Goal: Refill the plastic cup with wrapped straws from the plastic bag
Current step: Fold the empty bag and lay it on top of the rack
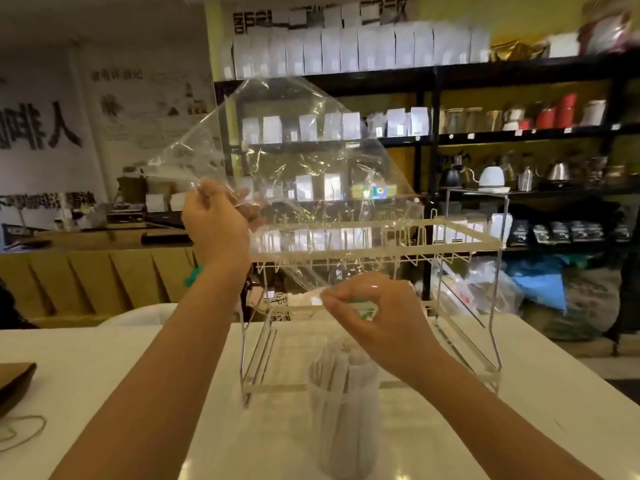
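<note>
A clear plastic bag (294, 161) is held up in the air and looks empty, with a small coloured label near its right edge. My left hand (216, 220) pinches the bag's left edge at chest height. Lower and to the right, my right hand (375, 306) pinches the bag's bottom corner. Directly below my right hand, a clear plastic cup (346, 424) stands on the white table (121, 375). It holds several white wrapped straws (341, 370) standing upright.
A two-tier wire and acrylic rack (460, 237) stands on the table just behind the cup. A brown paper item (14, 379) and a loose string (20, 433) lie at the table's left edge. Dark shelves with white pouches, kettles and jars fill the background.
</note>
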